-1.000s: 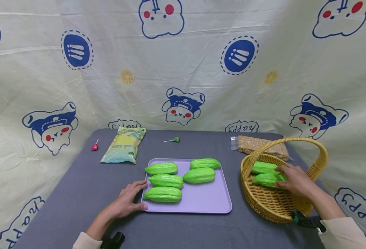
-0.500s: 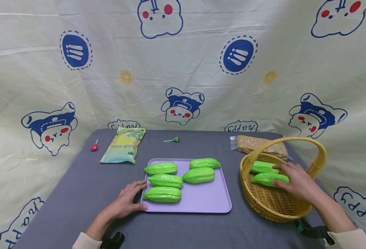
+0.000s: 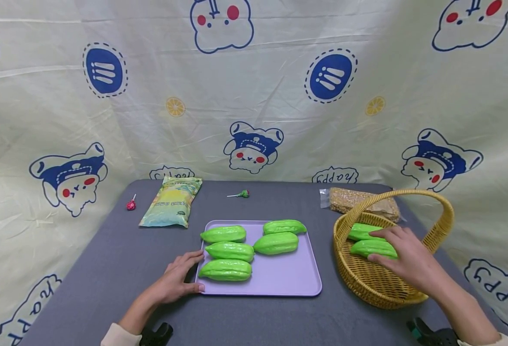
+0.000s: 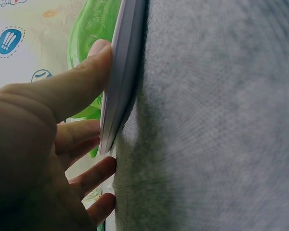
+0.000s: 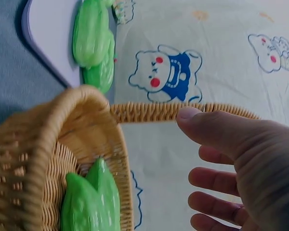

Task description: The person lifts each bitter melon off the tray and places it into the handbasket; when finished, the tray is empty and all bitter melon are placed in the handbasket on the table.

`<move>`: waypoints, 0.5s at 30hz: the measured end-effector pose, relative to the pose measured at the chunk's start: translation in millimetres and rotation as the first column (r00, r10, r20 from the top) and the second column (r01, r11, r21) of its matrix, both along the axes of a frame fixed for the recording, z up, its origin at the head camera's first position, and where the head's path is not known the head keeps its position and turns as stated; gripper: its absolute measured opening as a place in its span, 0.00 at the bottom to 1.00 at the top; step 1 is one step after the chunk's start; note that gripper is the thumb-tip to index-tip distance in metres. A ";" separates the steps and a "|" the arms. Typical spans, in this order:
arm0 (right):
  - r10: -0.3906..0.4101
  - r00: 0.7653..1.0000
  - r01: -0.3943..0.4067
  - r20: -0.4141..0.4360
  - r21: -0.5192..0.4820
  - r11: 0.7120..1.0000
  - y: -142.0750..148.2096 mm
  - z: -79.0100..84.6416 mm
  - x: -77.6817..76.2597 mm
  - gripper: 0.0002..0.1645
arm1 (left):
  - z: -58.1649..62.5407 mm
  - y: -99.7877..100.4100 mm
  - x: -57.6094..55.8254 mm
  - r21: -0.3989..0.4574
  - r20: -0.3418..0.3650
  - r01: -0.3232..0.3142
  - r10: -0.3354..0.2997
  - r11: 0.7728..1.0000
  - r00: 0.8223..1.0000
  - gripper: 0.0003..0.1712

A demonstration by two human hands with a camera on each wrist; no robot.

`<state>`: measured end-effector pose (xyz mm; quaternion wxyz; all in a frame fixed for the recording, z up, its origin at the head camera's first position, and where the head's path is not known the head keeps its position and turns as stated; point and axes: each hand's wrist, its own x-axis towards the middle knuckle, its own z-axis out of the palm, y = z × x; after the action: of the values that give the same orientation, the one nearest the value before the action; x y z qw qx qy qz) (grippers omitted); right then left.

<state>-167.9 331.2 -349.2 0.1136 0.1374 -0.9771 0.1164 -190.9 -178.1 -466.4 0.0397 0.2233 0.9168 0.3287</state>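
A lilac tray point(image 3: 286, 281) bears several green ribbed bitter melons point(image 3: 229, 251), three stacked in a column on the left and two at the upper right. My left hand point(image 3: 176, 281) rests at the tray's left edge, thumb by the near corner and fingertips along the side. To the right stands a wicker basket point(image 3: 353, 283) with two more bitter melons point(image 3: 372, 248) lying side by side inside. Over them hovers my right hand point(image 3: 409, 257), fingers loosely bent and holding nothing. The right wrist view shows bare fingertips and the thumb point(image 5: 216, 127) overlapping the basket's handle point(image 5: 149, 112).
Behind the tray lie a yellow-green snack bag point(image 3: 171, 204), a red lollipop point(image 3: 131, 204) and a green lollipop point(image 3: 244, 193). A clear bag of tan grains point(image 3: 349, 200) sits behind the basket, whose tall handle point(image 3: 441, 216) arches over it. A printed curtain point(image 3: 254, 96) hangs behind the table.
My right hand has come off the near bitter melon in the basket and lifted slightly, its wrist shifting right and down. Both melons stay in place; the left hand has not moved.
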 end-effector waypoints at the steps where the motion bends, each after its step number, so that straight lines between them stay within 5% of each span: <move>1: 0.007 1.000 -0.007 -0.015 -0.003 1.000 -2.3 0.3 1.8 0.30 | 0.0 0.1 0.2 0.002 0.000 -0.001 0.001 1.000 1.000 0.42; 5: 0.067 0.990 -0.069 -0.125 -0.016 0.997 -12.3 -1.0 7.7 0.27 | 0.0 0.1 0.7 0.008 -0.007 -0.001 0.001 1.000 1.000 0.42; 10: 0.144 0.948 -0.153 -0.283 -0.010 0.988 -27.0 -6.7 12.5 0.27 | 0.3 0.1 1.0 0.010 -0.005 -0.002 0.002 1.000 1.000 0.42; 15: 0.185 0.923 -0.201 -0.336 -0.014 0.979 -42.8 -14.3 14.6 0.29 | 0.5 -0.2 1.1 0.011 -0.019 0.005 -0.005 1.000 1.000 0.42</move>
<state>-153.2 288.4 -363.4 0.2682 0.2479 -0.9224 0.1256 -189.7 -178.3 -465.9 0.0307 0.2289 0.9148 0.3315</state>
